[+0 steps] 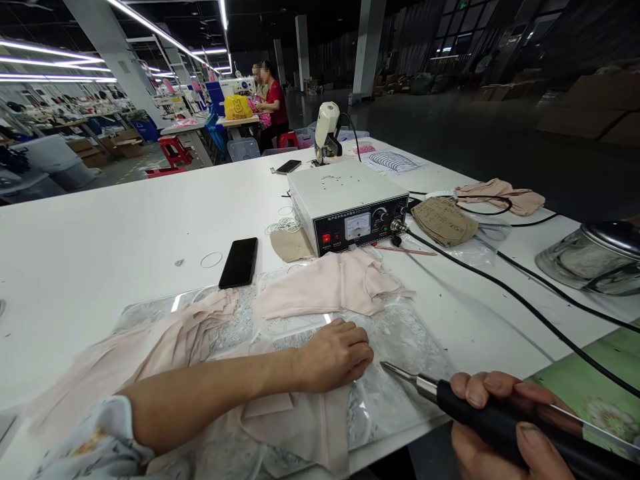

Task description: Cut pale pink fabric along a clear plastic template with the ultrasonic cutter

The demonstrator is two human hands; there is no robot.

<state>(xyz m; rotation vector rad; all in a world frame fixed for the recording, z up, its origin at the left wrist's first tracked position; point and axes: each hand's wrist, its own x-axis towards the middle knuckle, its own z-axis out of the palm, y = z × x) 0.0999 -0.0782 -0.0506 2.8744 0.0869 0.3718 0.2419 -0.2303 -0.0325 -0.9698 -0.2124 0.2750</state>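
pale pink fabric pieces (325, 288), black and silver handheld tool (483, 417), white table (110, 247), green floral cover (595, 370), yellow bag (237, 107)

Wearer's hands (333, 358) (477, 448): two; black-handled tool (493, 420): one; phones (239, 263) (289, 167): two; jar (585, 261): one.

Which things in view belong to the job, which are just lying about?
Likely the job's:
black-handled tool in the right hand
pale pink fabric pieces around the left hand
clear sheet under the fabric
box with meter

Apparently just lying about:
nearer phone
farther phone
lidded jar
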